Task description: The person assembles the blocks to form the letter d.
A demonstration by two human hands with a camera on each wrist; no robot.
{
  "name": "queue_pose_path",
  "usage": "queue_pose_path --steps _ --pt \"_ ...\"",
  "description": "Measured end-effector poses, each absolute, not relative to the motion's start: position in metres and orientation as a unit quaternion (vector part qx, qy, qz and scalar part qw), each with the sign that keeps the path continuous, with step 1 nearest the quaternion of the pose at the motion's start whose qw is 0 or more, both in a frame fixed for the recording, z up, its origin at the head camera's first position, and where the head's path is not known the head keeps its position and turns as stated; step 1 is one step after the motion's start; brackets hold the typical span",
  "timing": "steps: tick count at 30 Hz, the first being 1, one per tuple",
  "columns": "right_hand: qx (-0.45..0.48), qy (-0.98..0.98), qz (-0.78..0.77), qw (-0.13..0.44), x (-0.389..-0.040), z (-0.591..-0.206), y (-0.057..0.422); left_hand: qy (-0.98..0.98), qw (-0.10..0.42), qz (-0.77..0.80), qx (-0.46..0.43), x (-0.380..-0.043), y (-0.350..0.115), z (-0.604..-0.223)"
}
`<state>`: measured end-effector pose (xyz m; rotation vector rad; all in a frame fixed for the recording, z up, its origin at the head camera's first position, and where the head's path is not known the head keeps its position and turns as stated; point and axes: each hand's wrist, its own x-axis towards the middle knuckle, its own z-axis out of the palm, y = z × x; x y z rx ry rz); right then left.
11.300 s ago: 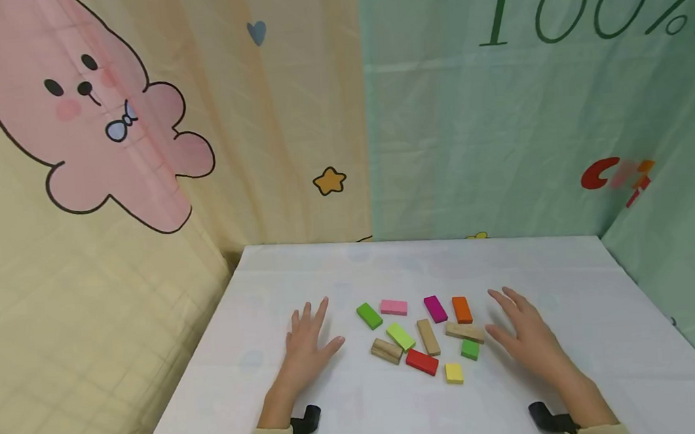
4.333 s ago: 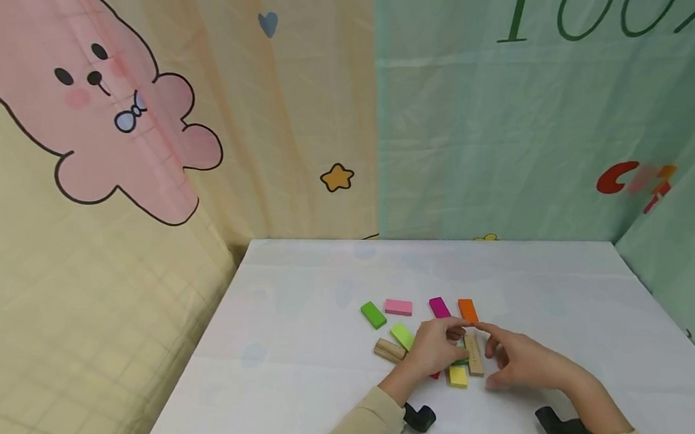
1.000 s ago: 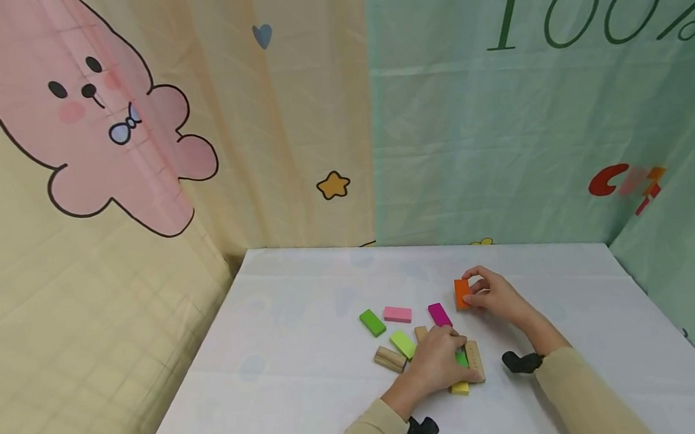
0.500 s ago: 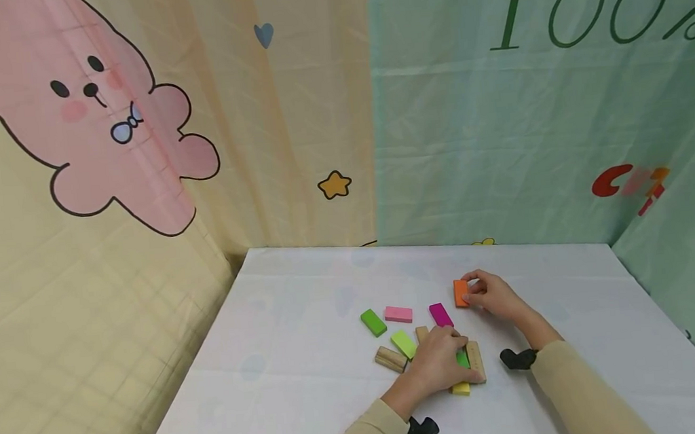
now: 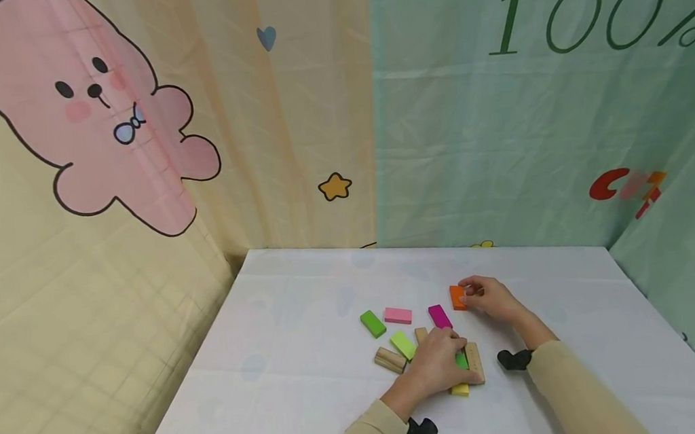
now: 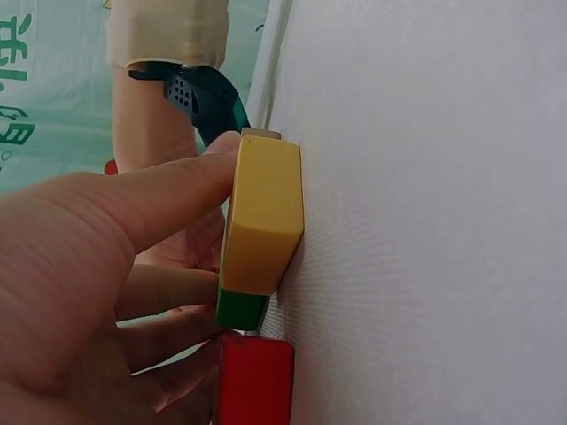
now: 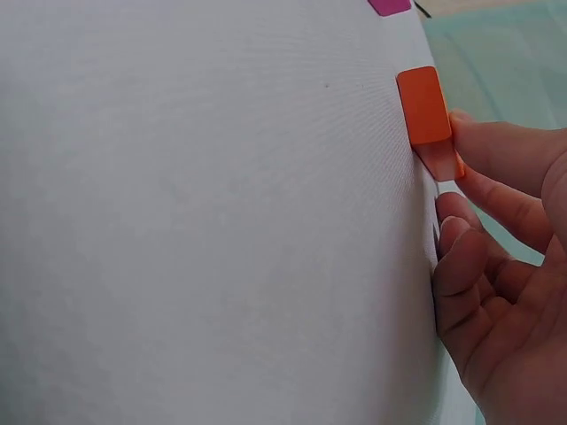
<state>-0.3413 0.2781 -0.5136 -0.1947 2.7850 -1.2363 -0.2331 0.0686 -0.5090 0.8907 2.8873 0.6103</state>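
My right hand (image 5: 493,299) pinches an orange block (image 5: 457,297) between thumb and fingers behind the cluster; in the right wrist view the orange block (image 7: 425,104) is close to the white tabletop. My left hand (image 5: 435,360) spans a plain wooden block (image 5: 475,363), thumb at its near end and index finger at its far end. A small green block (image 5: 461,360) lies within that curl, beside the wooden block. A yellow block (image 6: 264,204) sits under the left thumb, nearest the wrist camera. A red block (image 6: 255,381) stands close by; my left hand hides it in the head view.
Left of my hands lie a green block (image 5: 373,323), a pink block (image 5: 398,315), a lime block (image 5: 403,345) and a wooden block (image 5: 391,360). A magenta block (image 5: 439,316) lies near the orange one. Printed curtains (image 5: 290,112) rise behind the white table (image 5: 305,295).
Both hands were spread beside the blocks at first. My left hand moved in over the cluster, and the wooden block was turned. My right hand took the orange block, recently shifting it slightly left.
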Motion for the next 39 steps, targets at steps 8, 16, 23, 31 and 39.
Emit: queue_pose_path --steps 8,16,23,31,39 --pt "-0.052 0.911 -0.407 0.044 -0.336 -0.512 0.28 0.933 0.023 0.196 0.3 -0.233 0.069 -0.509" --pt "-0.076 0.913 -0.4 0.031 -0.317 -0.506 0.285 0.929 0.014 0.224 0.294 -0.236 0.065 -0.506" --pt "-0.105 0.923 -0.371 0.006 -0.289 -0.504 0.286 0.929 0.034 0.282 0.237 -0.243 0.056 -0.498" --pt "-0.119 0.922 -0.368 0.017 -0.254 -0.499 0.281 0.904 0.075 0.367 0.208 -0.257 0.03 -0.487" --pt "-0.126 0.919 -0.37 0.054 -0.235 -0.504 0.28 0.902 0.103 0.327 0.261 -0.268 0.005 -0.493"
